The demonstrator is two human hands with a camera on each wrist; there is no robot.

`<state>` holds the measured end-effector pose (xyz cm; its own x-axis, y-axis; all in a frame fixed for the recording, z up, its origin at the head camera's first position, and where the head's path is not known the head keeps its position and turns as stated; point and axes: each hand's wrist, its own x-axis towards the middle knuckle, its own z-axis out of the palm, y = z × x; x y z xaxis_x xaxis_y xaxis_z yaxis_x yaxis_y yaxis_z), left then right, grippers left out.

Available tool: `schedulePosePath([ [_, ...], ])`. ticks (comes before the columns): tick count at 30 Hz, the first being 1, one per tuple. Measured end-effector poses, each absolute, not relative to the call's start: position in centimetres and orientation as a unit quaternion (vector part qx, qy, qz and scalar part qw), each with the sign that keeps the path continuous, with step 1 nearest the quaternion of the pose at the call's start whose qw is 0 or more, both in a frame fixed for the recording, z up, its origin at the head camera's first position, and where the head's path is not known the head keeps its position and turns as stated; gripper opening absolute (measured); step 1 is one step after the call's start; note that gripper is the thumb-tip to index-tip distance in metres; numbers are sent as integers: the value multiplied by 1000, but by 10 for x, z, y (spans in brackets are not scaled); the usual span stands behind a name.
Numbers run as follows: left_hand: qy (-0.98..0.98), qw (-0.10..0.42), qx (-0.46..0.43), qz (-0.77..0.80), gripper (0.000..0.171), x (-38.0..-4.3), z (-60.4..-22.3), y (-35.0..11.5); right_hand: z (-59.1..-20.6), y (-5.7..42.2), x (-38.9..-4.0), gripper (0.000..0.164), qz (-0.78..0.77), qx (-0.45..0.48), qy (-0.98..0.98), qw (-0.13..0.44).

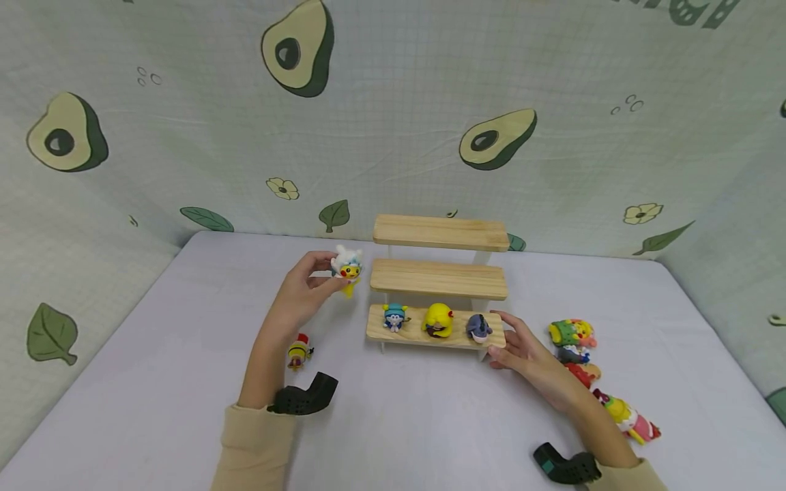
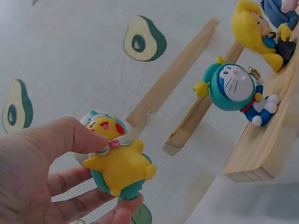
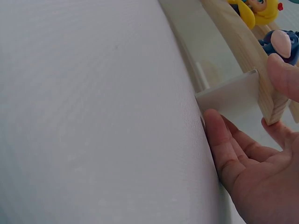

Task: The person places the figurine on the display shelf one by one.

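My left hand (image 1: 301, 290) pinches a Pikachu figurine (image 1: 347, 266) with a white hood, thumb across its front. It is held in the air left of a three-tier wooden display stand (image 1: 439, 278). On the lowest tier sit a Doraemon figurine (image 2: 236, 84) in a teal hat, a yellow-haired figurine (image 1: 438, 320) and a blue-grey donkey figurine (image 1: 479, 327). With my right hand (image 1: 525, 351) I hold the right end of that lowest tier, thumb on the board and a finger at its end. The other right fingers hang below, near the white support (image 3: 233, 91).
A small figurine with a red top (image 1: 299, 352) lies on the table (image 1: 153, 382) beside my left forearm. Right of my right hand lie several figurines, among them a green and yellow one (image 1: 571, 332) and a pink and yellow one (image 1: 629, 416). Avocado-print cloth (image 1: 393, 116) hangs behind.
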<state>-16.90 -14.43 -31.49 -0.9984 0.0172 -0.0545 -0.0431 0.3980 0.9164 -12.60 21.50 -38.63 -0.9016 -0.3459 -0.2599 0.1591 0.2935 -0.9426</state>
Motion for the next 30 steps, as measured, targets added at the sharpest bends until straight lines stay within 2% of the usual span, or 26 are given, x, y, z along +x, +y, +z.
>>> schedulePosePath([
  [15, 779, -22, 31, 626, 47, -173, -318, -113, -387, 216, -126, 70, -588, -50, 778, 216],
  [30, 749, -69, 126, 647, 47, -174, -327, -88, -387, 215, -126, 69, -588, -50, 779, 213],
])
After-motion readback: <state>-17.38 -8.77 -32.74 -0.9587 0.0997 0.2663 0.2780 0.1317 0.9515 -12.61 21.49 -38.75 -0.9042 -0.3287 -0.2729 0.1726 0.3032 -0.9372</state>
